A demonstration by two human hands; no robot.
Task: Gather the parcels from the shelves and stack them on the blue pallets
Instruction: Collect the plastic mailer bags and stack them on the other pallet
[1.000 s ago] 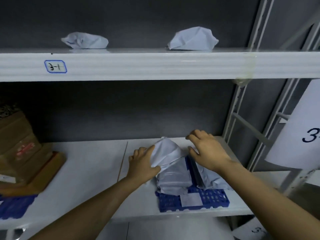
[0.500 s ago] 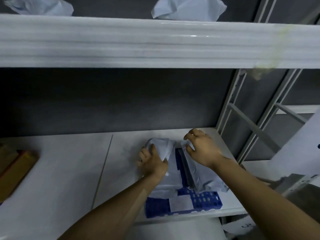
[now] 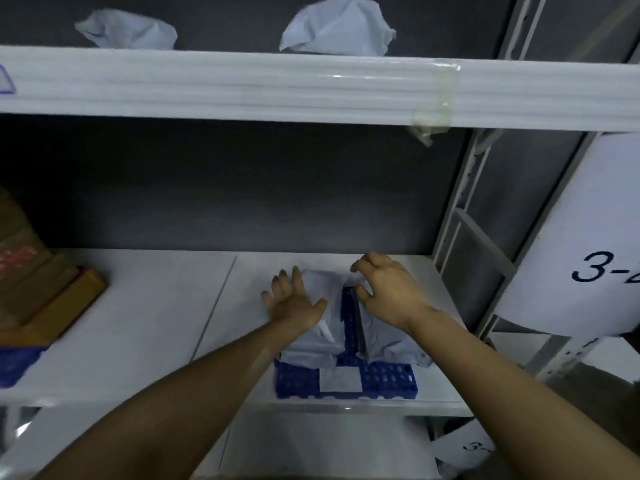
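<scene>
Two pale grey bagged parcels lie on a small blue pallet (image 3: 384, 381) on the lower shelf (image 3: 145, 327). The left parcel (image 3: 317, 341) sits under my left hand (image 3: 294, 303), whose fingers are spread flat at its left edge. Beside it, the right parcel (image 3: 384, 342) lies partly below my right hand (image 3: 384, 289), which hovers with loosely curled fingers and grips nothing. A strip of the blue pallet shows between the parcels. Two more crumpled grey parcels rest on the upper shelf, one at the left (image 3: 126, 31) and one at the middle (image 3: 337, 27).
Brown cardboard boxes (image 3: 38, 278) stand on another blue pallet (image 3: 17, 365) at the far left of the lower shelf. A grey metal upright (image 3: 460, 216) borders the shelf on the right, next to a white sign (image 3: 585, 244) marked 3-.
Both hands have let go of the parcels they were gripping. My left hand has opened flat and my right hand has lifted slightly. The left parcel now lies flatter on the pallet.
</scene>
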